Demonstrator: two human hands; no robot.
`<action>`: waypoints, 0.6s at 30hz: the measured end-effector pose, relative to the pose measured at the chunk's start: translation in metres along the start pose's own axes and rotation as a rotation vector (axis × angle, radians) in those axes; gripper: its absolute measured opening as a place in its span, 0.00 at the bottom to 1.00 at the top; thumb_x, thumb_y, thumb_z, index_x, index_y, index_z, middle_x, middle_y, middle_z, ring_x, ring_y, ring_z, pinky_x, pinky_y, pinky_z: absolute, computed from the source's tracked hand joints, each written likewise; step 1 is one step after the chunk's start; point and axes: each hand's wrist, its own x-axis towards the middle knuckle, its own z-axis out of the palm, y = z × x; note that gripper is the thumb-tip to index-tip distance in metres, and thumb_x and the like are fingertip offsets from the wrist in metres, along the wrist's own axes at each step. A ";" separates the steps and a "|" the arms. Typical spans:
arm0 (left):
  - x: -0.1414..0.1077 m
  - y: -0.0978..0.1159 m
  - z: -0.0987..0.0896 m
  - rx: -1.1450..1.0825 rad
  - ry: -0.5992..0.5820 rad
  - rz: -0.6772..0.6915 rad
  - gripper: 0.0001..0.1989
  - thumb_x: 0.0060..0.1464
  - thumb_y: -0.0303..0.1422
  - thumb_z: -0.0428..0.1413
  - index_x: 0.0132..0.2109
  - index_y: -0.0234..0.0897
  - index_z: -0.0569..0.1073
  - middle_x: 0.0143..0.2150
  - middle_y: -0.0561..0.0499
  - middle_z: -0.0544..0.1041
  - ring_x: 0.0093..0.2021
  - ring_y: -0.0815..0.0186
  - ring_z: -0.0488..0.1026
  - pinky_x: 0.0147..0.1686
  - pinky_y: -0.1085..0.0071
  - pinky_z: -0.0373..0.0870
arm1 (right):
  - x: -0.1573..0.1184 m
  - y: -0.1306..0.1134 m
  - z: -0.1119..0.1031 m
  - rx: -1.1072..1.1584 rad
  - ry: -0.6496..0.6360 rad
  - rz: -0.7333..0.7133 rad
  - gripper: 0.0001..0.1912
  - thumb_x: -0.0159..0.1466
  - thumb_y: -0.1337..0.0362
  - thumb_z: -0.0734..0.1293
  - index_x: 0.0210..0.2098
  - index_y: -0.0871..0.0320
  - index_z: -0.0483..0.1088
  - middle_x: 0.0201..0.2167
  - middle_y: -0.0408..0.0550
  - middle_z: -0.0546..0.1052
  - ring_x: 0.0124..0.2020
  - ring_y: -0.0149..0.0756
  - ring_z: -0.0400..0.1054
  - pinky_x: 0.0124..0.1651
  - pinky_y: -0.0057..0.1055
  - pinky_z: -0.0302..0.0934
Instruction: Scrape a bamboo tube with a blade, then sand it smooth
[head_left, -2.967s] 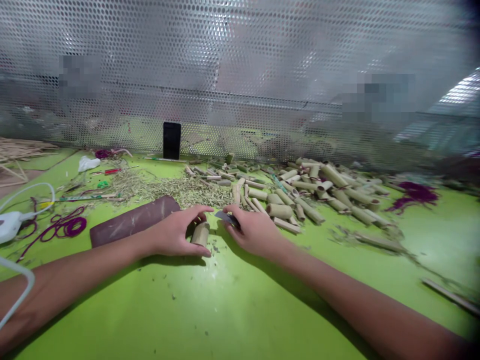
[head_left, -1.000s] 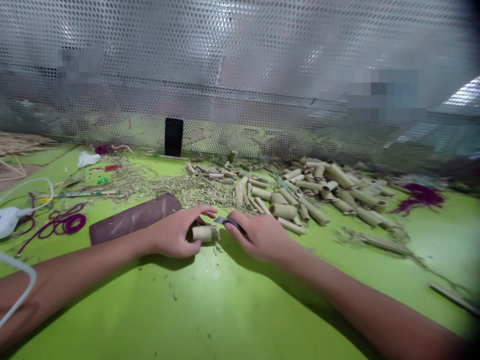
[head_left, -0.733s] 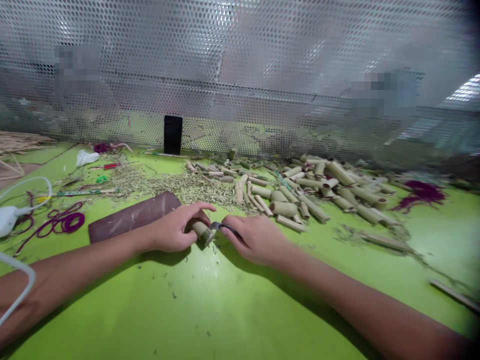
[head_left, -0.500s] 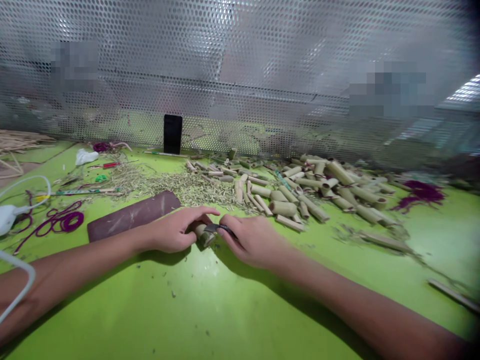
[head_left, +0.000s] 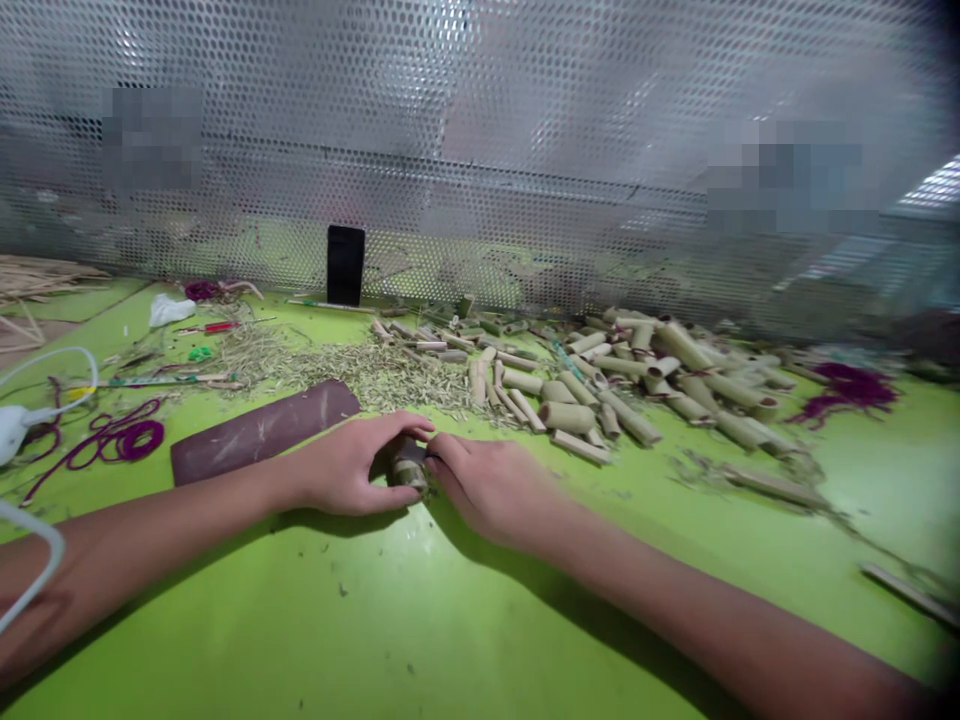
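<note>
A short bamboo piece (head_left: 409, 472) lies on the green table top, with my left hand (head_left: 358, 468) curled around it, thumb on the near side and fingers over the far side. My right hand (head_left: 491, 480) is closed on a small knife (head_left: 417, 453), whose handle is mostly hidden by the fingers. The dark blade rests against the top of the bamboo piece. Behind my left wrist lies a brown sheet of sandpaper (head_left: 262, 432), streaked with pale dust.
Cut bamboo tubes (head_left: 675, 370) are heaped at the back right, beside scattered shavings (head_left: 375, 375). A black phone (head_left: 346, 265) stands against the perforated metal screen (head_left: 480, 180). Purple cord (head_left: 139, 438) and a white cable (head_left: 45, 560) lie left; purple threads (head_left: 847, 392) lie right.
My left thumb has stretched forward along the near side of the bamboo piece. My right hand has shifted slightly left, bringing the knife further over the bamboo and hiding more of its handle.
</note>
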 end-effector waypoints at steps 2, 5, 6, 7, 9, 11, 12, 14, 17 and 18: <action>0.000 0.001 0.000 -0.002 -0.010 0.014 0.28 0.60 0.39 0.62 0.65 0.40 0.67 0.61 0.42 0.78 0.57 0.51 0.78 0.58 0.55 0.74 | 0.000 -0.001 0.000 -0.008 0.005 -0.001 0.14 0.79 0.64 0.56 0.44 0.60 0.71 0.29 0.49 0.78 0.24 0.34 0.65 0.27 0.33 0.46; -0.001 0.003 0.002 0.052 0.030 0.019 0.29 0.59 0.42 0.64 0.64 0.39 0.68 0.60 0.41 0.77 0.56 0.50 0.77 0.58 0.53 0.74 | 0.000 -0.002 -0.001 -0.033 -0.011 0.021 0.14 0.79 0.64 0.56 0.43 0.60 0.71 0.28 0.47 0.78 0.23 0.34 0.65 0.27 0.33 0.45; -0.001 0.003 0.002 0.070 0.052 0.018 0.29 0.59 0.42 0.65 0.63 0.39 0.69 0.59 0.40 0.77 0.56 0.50 0.77 0.58 0.52 0.74 | -0.001 -0.002 -0.002 -0.044 -0.015 0.032 0.14 0.79 0.64 0.57 0.43 0.60 0.71 0.28 0.47 0.78 0.23 0.34 0.65 0.27 0.33 0.45; -0.002 0.004 0.003 0.081 0.069 0.016 0.28 0.59 0.43 0.65 0.63 0.39 0.69 0.59 0.40 0.78 0.56 0.50 0.77 0.58 0.52 0.74 | -0.001 -0.003 -0.002 -0.055 -0.019 0.040 0.14 0.79 0.64 0.57 0.43 0.60 0.71 0.28 0.47 0.78 0.23 0.34 0.66 0.27 0.33 0.44; -0.003 0.005 0.004 0.079 0.075 0.016 0.26 0.61 0.42 0.64 0.62 0.39 0.70 0.58 0.41 0.79 0.56 0.51 0.77 0.59 0.52 0.74 | -0.001 -0.004 -0.003 -0.072 -0.020 0.049 0.14 0.79 0.63 0.57 0.43 0.60 0.72 0.29 0.48 0.79 0.24 0.35 0.68 0.27 0.33 0.45; -0.004 0.005 0.005 0.062 0.056 0.027 0.24 0.63 0.40 0.63 0.62 0.39 0.70 0.57 0.42 0.79 0.56 0.52 0.77 0.59 0.53 0.73 | 0.000 -0.005 -0.003 -0.071 -0.023 0.055 0.13 0.79 0.63 0.57 0.45 0.60 0.72 0.30 0.49 0.80 0.25 0.36 0.69 0.27 0.33 0.45; -0.004 0.005 0.005 0.054 0.047 0.033 0.23 0.64 0.40 0.62 0.62 0.40 0.70 0.58 0.42 0.79 0.56 0.52 0.77 0.59 0.54 0.73 | 0.000 -0.005 -0.002 -0.064 -0.025 0.059 0.13 0.79 0.63 0.57 0.45 0.60 0.72 0.30 0.50 0.80 0.26 0.36 0.69 0.27 0.33 0.45; -0.005 0.005 0.005 0.047 0.044 0.029 0.22 0.64 0.40 0.62 0.61 0.40 0.70 0.57 0.43 0.79 0.55 0.53 0.78 0.57 0.55 0.74 | 0.001 -0.007 -0.002 -0.054 -0.028 0.065 0.13 0.79 0.63 0.57 0.46 0.59 0.72 0.30 0.50 0.80 0.25 0.36 0.69 0.27 0.33 0.45; -0.006 0.007 0.005 0.070 0.073 -0.016 0.22 0.61 0.41 0.65 0.58 0.40 0.71 0.55 0.43 0.80 0.52 0.52 0.79 0.53 0.56 0.75 | 0.001 -0.008 0.000 -0.054 -0.020 0.070 0.14 0.79 0.61 0.56 0.47 0.59 0.72 0.29 0.49 0.80 0.25 0.36 0.68 0.26 0.33 0.42; -0.007 0.007 0.006 0.083 0.085 -0.030 0.22 0.60 0.42 0.65 0.57 0.40 0.71 0.54 0.43 0.80 0.51 0.52 0.79 0.51 0.56 0.75 | 0.001 -0.008 0.000 -0.050 -0.013 0.071 0.14 0.79 0.61 0.56 0.47 0.59 0.72 0.29 0.49 0.80 0.24 0.36 0.67 0.26 0.33 0.42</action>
